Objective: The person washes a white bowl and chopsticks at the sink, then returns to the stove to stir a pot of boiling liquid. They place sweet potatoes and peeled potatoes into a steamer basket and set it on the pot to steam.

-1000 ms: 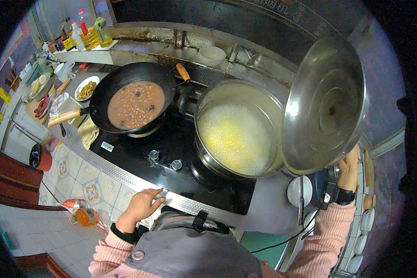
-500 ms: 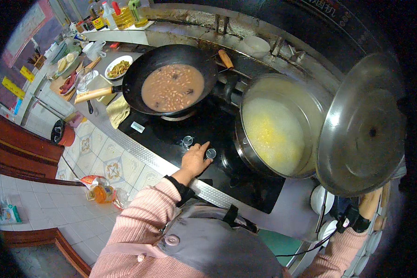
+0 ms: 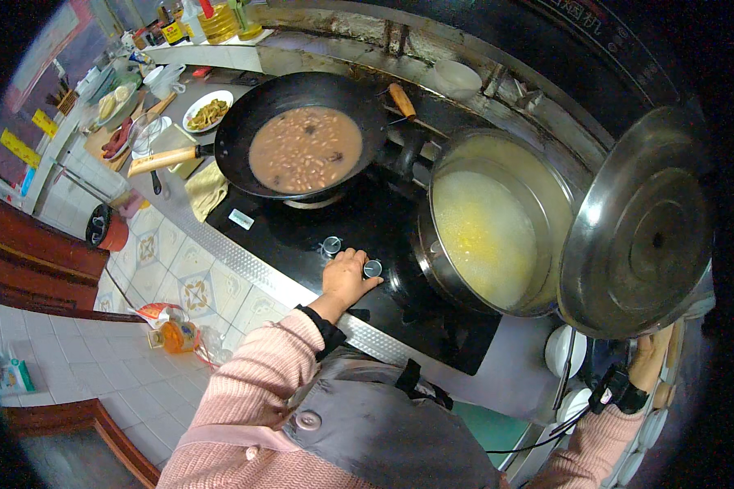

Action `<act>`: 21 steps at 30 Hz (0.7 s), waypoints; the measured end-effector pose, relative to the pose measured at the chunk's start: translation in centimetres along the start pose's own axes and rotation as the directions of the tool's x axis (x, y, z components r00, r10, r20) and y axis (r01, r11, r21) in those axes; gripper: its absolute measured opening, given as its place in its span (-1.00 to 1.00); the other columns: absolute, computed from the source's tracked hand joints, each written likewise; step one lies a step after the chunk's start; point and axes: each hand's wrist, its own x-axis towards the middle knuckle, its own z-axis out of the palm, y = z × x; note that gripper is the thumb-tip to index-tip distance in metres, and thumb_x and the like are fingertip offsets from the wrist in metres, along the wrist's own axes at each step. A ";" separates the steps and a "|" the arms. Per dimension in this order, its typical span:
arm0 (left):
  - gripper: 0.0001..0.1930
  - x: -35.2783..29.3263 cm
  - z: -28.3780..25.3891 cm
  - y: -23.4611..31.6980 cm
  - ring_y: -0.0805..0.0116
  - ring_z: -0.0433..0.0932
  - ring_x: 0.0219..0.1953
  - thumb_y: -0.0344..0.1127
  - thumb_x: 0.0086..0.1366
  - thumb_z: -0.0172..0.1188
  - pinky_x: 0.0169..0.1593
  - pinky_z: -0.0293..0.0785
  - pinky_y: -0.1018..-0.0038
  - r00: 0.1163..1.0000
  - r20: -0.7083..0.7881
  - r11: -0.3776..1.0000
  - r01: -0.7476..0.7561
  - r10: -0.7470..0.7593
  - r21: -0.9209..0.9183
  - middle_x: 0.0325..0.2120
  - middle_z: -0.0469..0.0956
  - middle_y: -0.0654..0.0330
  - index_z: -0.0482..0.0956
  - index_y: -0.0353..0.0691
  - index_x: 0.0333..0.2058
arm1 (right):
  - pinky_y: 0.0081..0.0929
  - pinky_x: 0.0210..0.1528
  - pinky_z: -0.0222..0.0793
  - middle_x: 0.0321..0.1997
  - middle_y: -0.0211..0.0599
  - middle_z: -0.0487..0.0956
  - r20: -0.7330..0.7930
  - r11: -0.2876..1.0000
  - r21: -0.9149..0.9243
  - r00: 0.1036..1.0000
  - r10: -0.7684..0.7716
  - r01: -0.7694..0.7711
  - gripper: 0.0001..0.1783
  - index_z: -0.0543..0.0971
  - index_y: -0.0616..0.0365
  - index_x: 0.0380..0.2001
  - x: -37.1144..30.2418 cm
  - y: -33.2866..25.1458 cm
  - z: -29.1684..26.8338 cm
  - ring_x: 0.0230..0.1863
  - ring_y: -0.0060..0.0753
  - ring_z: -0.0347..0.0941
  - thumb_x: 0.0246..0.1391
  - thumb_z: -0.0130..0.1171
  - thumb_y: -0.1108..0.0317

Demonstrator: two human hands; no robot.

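Just beside the right-hand stove knob (image 3: 373, 269), the fingers of the left hand (image 3: 348, 282) are bent, with the thumb set apart from them; whether the knob is pinched cannot be told. The other knob (image 3: 332, 245) is seen near the fingertips. Behind the lower rim of a big metal lid (image 3: 636, 253), the right hand (image 3: 651, 359) is placed; its fingers are mostly hidden by the lid, so how they are closed cannot be told. The lid is tilted steeply, its inner face shown, at the right side of a wide steel pot (image 3: 448, 282). In the pot, frothy pale liquid (image 3: 485, 228) with a yellow patch is contained. Below the lid, near the right hand, a white bowl (image 3: 564, 351) is partly covered by a dark handle (image 3: 564, 371).

Left of the pot, a black wok (image 3: 243, 118) is set on the black cooktop (image 3: 457, 338), and brownish liquid with beans (image 3: 306, 151) is held in it. By the cooktop's left edge, a yellowish cloth (image 3: 207, 192) is laid. Farther back, food (image 3: 208, 114) is heaped on a white plate (image 3: 189, 107).
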 end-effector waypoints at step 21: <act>-0.51 -2.4 -2.4 0.1 0.14 0.50 -0.24 -0.04 0.00 0.32 -0.18 0.40 0.26 0.998 -0.030 0.998 -0.058 0.058 0.008 -0.34 0.49 0.12 0.46 -0.21 -0.16 | -0.44 0.16 0.13 0.14 -0.25 0.34 0.010 0.950 0.244 0.980 0.201 -0.197 -0.60 0.36 0.25 0.07 1.8 -4.9 1.9 0.14 -0.30 0.24 0.18 -0.01 0.36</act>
